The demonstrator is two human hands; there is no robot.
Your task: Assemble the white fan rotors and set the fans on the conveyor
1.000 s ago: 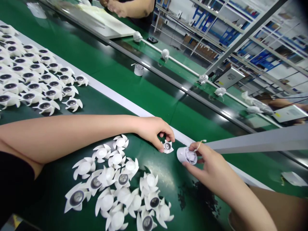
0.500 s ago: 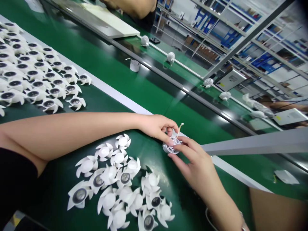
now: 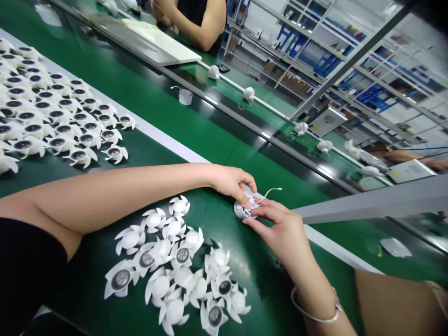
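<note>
A: Hands have closed up since a sec ago. Back then L held a little blade wheel apart from the cup in R; now both sit on one part.

B: Head view, what's each hand doing?

A: Left hand has its fingertips pressed down on the small white round plastic housing. Right hand grips the same housing from the near side, thumb and forefinger on its rim. The housing is low over the dark green work mat, just beside the white border strip.

B: And the blade wheel?

A: Can't pick it out on its own; prob. inside the housing, under the fingertips. My read is the two parts are mated or nearly so. Thin pale wire lead sticks out of the housing to the right, free in the air.

B: Rest of the bench?

A: Loose heap of white plastic fan blades lies near the L forearm, apart from both hands. Neat rows of white blade wheels w/ dark hubs are far left. Second white round housing w/ wire is on the green conveyor belt beyond. Co-worker's bare arm is at the top, far side. Silver bangle on the R wrist.
</note>
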